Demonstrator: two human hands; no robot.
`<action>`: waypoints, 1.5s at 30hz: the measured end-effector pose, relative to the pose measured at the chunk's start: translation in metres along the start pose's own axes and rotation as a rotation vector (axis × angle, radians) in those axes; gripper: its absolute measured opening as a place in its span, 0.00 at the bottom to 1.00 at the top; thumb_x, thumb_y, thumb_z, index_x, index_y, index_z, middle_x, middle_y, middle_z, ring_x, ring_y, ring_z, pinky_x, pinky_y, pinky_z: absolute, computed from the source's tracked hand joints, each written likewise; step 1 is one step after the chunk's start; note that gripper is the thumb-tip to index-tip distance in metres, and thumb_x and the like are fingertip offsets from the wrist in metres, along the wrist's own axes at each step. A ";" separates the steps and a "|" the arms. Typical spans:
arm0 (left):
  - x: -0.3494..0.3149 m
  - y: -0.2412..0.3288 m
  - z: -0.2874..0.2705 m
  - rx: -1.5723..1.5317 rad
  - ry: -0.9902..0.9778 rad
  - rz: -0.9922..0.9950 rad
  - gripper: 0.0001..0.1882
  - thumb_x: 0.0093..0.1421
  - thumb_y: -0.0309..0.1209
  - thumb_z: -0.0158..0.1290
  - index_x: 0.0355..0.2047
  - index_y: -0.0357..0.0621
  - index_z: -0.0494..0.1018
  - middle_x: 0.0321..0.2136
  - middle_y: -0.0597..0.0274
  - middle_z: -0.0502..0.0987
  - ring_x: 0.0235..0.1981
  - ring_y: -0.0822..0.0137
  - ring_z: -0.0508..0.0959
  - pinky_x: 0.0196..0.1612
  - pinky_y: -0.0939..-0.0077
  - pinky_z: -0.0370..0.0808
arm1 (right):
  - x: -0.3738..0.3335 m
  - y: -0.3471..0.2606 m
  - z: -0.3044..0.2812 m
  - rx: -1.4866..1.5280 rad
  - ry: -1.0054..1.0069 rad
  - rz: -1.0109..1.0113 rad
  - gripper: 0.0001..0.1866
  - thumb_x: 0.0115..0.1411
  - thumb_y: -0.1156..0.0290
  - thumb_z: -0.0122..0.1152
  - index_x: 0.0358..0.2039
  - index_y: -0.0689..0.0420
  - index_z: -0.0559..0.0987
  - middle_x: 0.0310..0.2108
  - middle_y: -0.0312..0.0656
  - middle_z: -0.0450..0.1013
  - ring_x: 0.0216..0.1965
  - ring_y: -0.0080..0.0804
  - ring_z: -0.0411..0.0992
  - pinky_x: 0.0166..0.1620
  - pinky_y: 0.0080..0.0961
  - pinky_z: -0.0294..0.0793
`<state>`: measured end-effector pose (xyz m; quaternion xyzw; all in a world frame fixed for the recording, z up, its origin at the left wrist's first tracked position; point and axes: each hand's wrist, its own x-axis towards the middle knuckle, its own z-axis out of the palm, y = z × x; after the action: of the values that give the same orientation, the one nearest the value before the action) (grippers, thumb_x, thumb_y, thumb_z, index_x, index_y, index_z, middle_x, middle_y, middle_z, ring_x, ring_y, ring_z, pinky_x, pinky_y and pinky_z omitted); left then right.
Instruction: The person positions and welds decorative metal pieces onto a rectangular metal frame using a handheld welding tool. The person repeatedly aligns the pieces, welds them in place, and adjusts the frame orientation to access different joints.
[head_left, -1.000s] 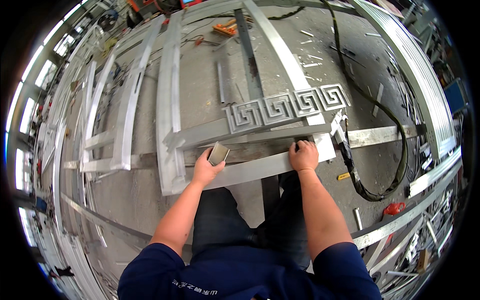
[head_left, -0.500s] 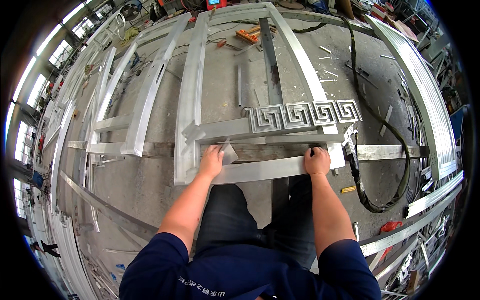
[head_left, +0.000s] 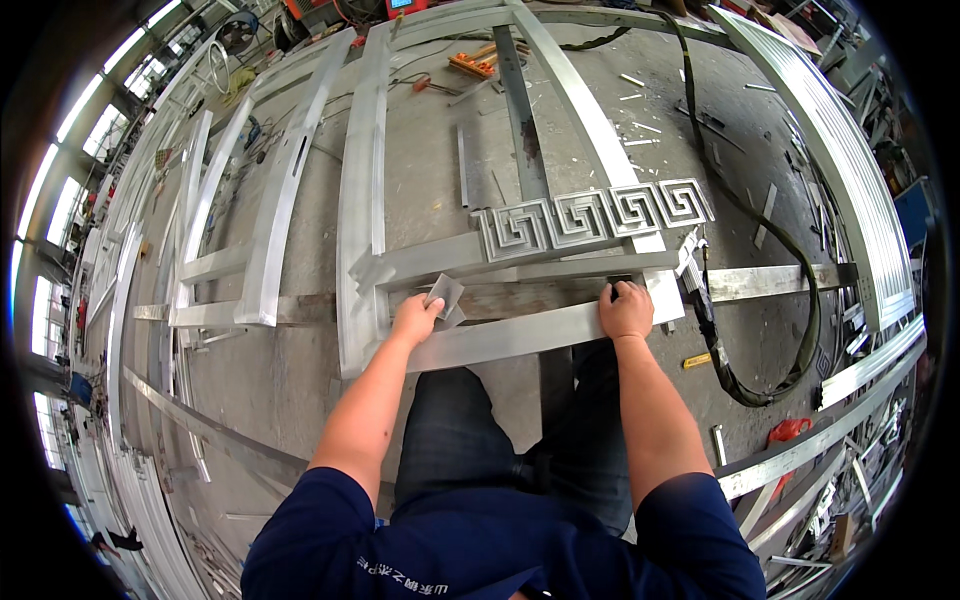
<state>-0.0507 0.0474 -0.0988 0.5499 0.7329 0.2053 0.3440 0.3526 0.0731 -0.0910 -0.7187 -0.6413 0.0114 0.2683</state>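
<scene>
**Aluminium frame under two bare hands on the workshop floor**

Aluminium is everywhere down here: a large frame of pale metal bars (head_left: pixel 362 200) lies flat on the grey concrete floor (head_left: pixel 300 370), and a person in a dark blue shirt crouches over its near edge. The left hand (head_left: pixel 415 320) pinches a small grey folded sheet, most likely sandpaper (head_left: pixel 445 297), with the fingers closed on it and the sheet pressed against the flat aluminium bar (head_left: pixel 510 338) that runs crosswise just in front of the knees. The right hand (head_left: pixel 626 310) is clamped over the same bar further along to the person's right, fingers curled over its far edge, holding nothing else.

Just beyond both hands a second crossbar carries a strip of four square, maze-like key-pattern ornaments (head_left: pixel 592 220), side by side, cast in the same pale metal. A thick black hose (head_left: pixel 765 225) snakes down from the top of the view, loops around to the right of the right hand and ends at a welding torch (head_left: pixel 695 262) lying next to the bar's end. A small yellow object (head_left: pixel 698 360) and a red tool (head_left: pixel 787 431) sit on the floor further right. Curved aluminium rails (head_left: pixel 850 140) arc along the right side, with more stacked bars (head_left: pixel 190 220) to the left.
</scene>
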 end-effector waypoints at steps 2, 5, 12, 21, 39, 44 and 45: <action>0.006 0.008 0.010 -0.074 -0.055 0.092 0.24 0.60 0.46 0.60 0.42 0.35 0.81 0.32 0.51 0.84 0.34 0.59 0.82 0.41 0.64 0.76 | 0.002 0.003 0.000 -0.006 0.007 0.005 0.15 0.58 0.61 0.60 0.20 0.57 0.77 0.28 0.43 0.77 0.38 0.47 0.74 0.44 0.43 0.74; 0.012 0.050 0.029 -0.023 -0.240 0.101 0.20 0.58 0.39 0.65 0.43 0.34 0.80 0.33 0.52 0.83 0.35 0.66 0.81 0.41 0.67 0.76 | 0.000 0.002 0.000 0.000 -0.006 0.013 0.15 0.58 0.63 0.60 0.19 0.57 0.77 0.28 0.42 0.77 0.38 0.47 0.74 0.46 0.42 0.74; 0.037 0.080 0.087 -0.154 -0.247 0.086 0.16 0.59 0.33 0.63 0.39 0.31 0.78 0.33 0.51 0.82 0.34 0.65 0.80 0.39 0.68 0.75 | 0.001 -0.001 0.000 0.018 -0.009 0.017 0.14 0.57 0.63 0.60 0.19 0.57 0.77 0.28 0.43 0.77 0.38 0.47 0.74 0.48 0.41 0.73; 0.008 0.103 0.086 0.085 -0.125 0.336 0.14 0.67 0.42 0.52 0.41 0.45 0.78 0.34 0.48 0.81 0.38 0.42 0.79 0.41 0.54 0.74 | 0.000 -0.001 -0.010 0.095 0.065 -0.227 0.07 0.52 0.67 0.66 0.29 0.55 0.80 0.39 0.43 0.76 0.46 0.46 0.72 0.57 0.44 0.68; 0.047 0.121 0.114 0.317 -0.143 0.417 0.21 0.61 0.41 0.59 0.51 0.43 0.79 0.49 0.49 0.78 0.51 0.48 0.77 0.50 0.56 0.75 | -0.010 0.054 -0.114 -0.040 0.018 -0.255 0.22 0.51 0.69 0.72 0.46 0.57 0.77 0.45 0.42 0.74 0.51 0.45 0.70 0.66 0.49 0.57; 0.017 0.103 0.063 0.393 -0.096 0.499 0.23 0.59 0.41 0.61 0.51 0.41 0.77 0.48 0.53 0.79 0.51 0.50 0.77 0.51 0.58 0.76 | -0.080 0.032 -0.113 0.107 0.086 -0.068 0.25 0.47 0.71 0.73 0.46 0.58 0.76 0.46 0.46 0.74 0.52 0.50 0.69 0.64 0.51 0.61; 0.008 0.080 0.048 0.398 -0.028 0.547 0.23 0.59 0.41 0.61 0.51 0.41 0.77 0.46 0.53 0.80 0.49 0.51 0.78 0.50 0.59 0.76 | -0.090 0.021 -0.107 0.151 0.092 -0.049 0.24 0.48 0.71 0.73 0.46 0.59 0.76 0.46 0.46 0.74 0.52 0.51 0.70 0.64 0.51 0.60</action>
<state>0.0365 0.0763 -0.0791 0.7852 0.5792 0.1355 0.1722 0.3942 -0.0512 -0.0373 -0.6803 -0.6431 0.0199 0.3511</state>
